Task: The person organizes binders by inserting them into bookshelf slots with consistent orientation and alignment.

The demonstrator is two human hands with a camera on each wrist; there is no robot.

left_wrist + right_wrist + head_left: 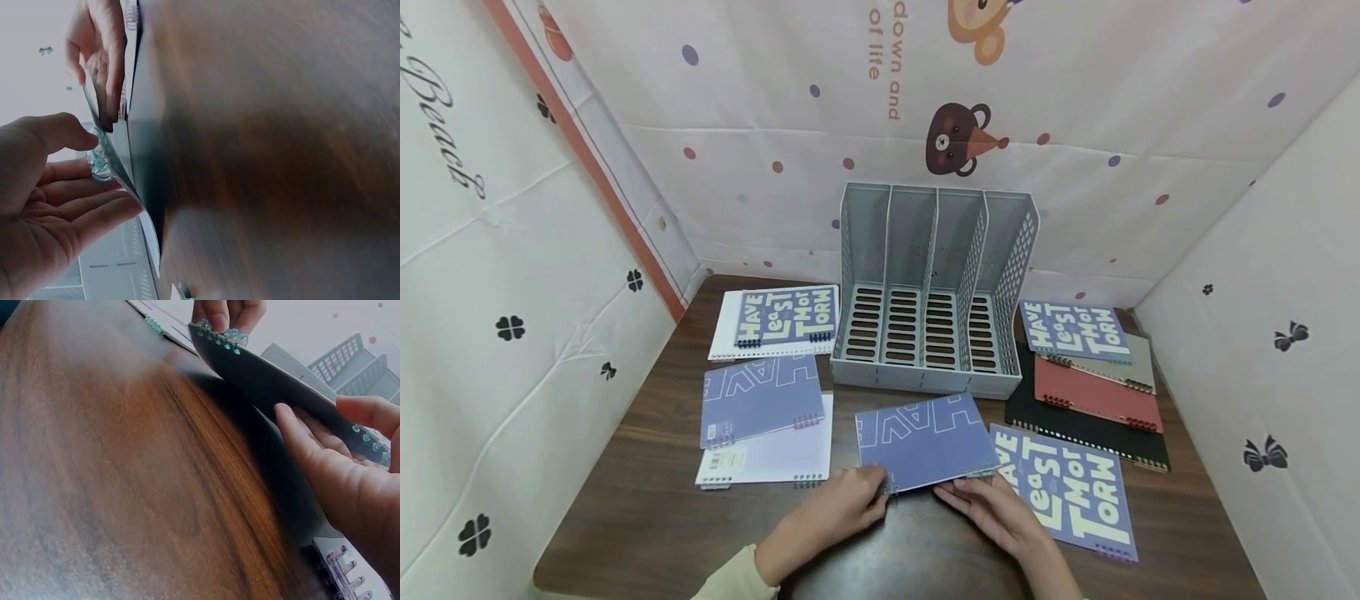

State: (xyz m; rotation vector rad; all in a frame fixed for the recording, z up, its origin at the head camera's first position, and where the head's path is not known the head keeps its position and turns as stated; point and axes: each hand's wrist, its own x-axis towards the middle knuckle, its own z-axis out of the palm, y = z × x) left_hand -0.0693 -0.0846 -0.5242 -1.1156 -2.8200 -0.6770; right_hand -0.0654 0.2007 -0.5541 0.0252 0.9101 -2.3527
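As it fronts the grey four-compartment file rack [925,381], a purple spiral notebook [925,446] is held at a slant

Where the near, ring-bound edge of this notebook rises off the wooden bench [647,517], both hands grip it; whether its far edge touches the bench cannot be told. The left hand [846,504] pinches the near left corner by its clear rings [100,159], the other fingers slightly parted alongside the cover. The right hand [1000,508] pinches the same edge near its right corner, thumb above and fingers beneath.

Beside the right hand lies a lettered purple notebook [1060,492]. Behind it, in overlapping layers from the bottom up, are a black notebook [1026,400], a red notebook [1097,394], a grey-beige notebook [1142,358] and a small lettered notebook [1075,332]. At left, an outline-lettered notebook [763,400] partly covers a pale lilac notebook [775,462]; farther back, a blue-purple notebook [786,315] rests on a white notebook [726,329]. The rack has a slotted floor and latticed sides. Printed cloth [760,100], with dots and bear heads, hangs behind.
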